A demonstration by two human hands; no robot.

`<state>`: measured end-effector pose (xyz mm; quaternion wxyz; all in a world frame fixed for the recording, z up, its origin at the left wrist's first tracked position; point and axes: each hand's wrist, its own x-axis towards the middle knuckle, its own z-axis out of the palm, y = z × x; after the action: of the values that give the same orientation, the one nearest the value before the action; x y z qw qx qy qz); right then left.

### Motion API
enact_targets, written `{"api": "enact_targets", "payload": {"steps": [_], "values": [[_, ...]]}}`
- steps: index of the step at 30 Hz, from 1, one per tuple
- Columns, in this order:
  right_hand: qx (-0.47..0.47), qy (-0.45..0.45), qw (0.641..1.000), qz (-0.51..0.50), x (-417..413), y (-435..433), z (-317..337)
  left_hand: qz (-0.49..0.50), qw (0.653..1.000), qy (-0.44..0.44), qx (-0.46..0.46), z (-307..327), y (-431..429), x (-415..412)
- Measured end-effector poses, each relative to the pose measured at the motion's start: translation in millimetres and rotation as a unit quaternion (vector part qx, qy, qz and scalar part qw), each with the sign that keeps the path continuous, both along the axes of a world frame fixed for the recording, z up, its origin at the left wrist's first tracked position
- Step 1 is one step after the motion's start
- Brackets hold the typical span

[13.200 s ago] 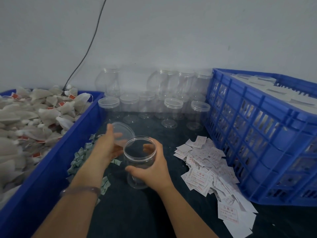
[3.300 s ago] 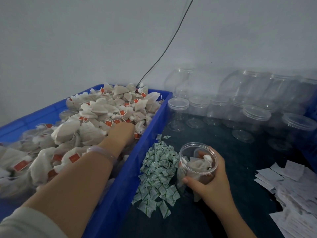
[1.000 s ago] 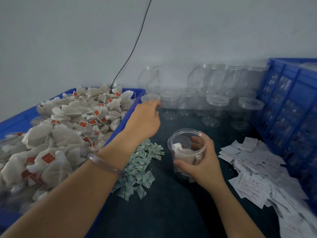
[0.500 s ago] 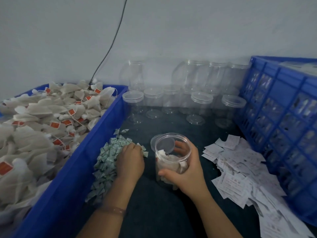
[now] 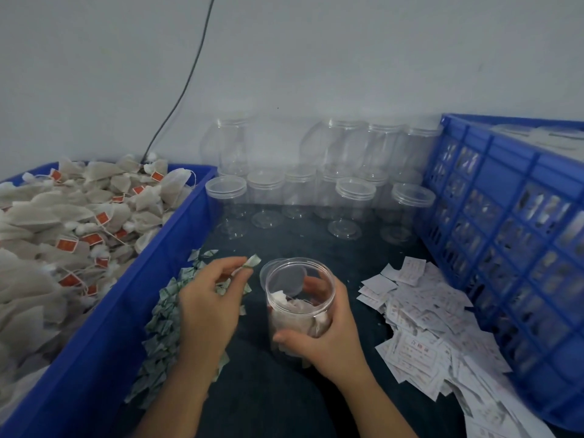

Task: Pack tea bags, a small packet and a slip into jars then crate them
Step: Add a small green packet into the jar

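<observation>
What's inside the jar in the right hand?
Tea bags fill the lower half of the jar. The right hand wraps its lower wall, so whatever lies beneath is hidden.

Narrow open gap between left grip (image 5: 208, 306) and the open jar (image 5: 298, 298) held in right grip (image 5: 330, 341). Left of left grip: blue bin wall (image 5: 151, 279) blocks, with packet pile (image 5: 161, 330) underneath. Right of right grip: slips (image 5: 423, 314), then crate (image 5: 505, 232). Beyond both grips, bare desk (image 5: 303, 248) runs to the empty jars (image 5: 354, 200).
</observation>
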<state>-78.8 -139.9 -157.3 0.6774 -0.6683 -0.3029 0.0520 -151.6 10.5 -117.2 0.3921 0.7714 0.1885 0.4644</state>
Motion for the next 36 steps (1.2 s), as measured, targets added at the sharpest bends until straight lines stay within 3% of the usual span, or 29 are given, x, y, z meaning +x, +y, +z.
{"api": "enact_targets", "payload": {"steps": [3, 5, 9, 14, 15, 17, 19, 21, 24, 30, 33, 36], "values": [[0.005, 0.002, 1.0, 0.004, 0, 1, 1, -0.077, 0.996, -0.05, 0.016, 25, -15, -3], [0.01, 0.003, 1.0, 0.005, 0, 1, 2, -0.113, 0.993, -0.026, 0.022, 31, -27, -1], [0.018, 0.008, 1.0, 0.01, -2, 1, 3, -0.11, 0.992, 0.031, 0.045, 25, -42, 4], [0.023, 0.008, 1.0, 0.012, -2, 2, 3, -0.104, 0.989, -0.019, 0.099, 11, -40, 7], [0.023, 0.006, 1.0, 0.012, -2, 1, 2, -0.112, 0.99, -0.047, 0.076, 4, -42, 8], [0.02, -0.006, 1.0, 0.013, 0, 1, 0, -0.139, 0.985, -0.088, -0.058, -8, -48, 9], [0.023, -0.013, 0.999, 0.018, 2, 0, -2, -0.191, 0.948, -0.106, -0.232, -13, -54, 13], [0.031, -0.013, 0.999, 0.03, 3, -1, -3, -0.22, 0.919, -0.087, -0.315, -19, -55, 18], [0.049, -0.001, 0.997, 0.06, 2, -3, 1, -0.224, 0.901, -0.07, -0.364, -26, -58, 25], [0.069, 0.054, 0.996, 0.025, 0, -3, 2, -0.157, 0.91, -0.088, -0.374, -34, -59, 38], [0.068, 0.072, 0.995, -0.024, 2, -4, 1, -0.134, 0.912, -0.095, -0.376, -35, -59, 41], [-0.011, 0.034, 0.99, -0.133, 19, -11, 8, -0.128, 0.91, -0.109, -0.379, -36, -60, 42]]}}
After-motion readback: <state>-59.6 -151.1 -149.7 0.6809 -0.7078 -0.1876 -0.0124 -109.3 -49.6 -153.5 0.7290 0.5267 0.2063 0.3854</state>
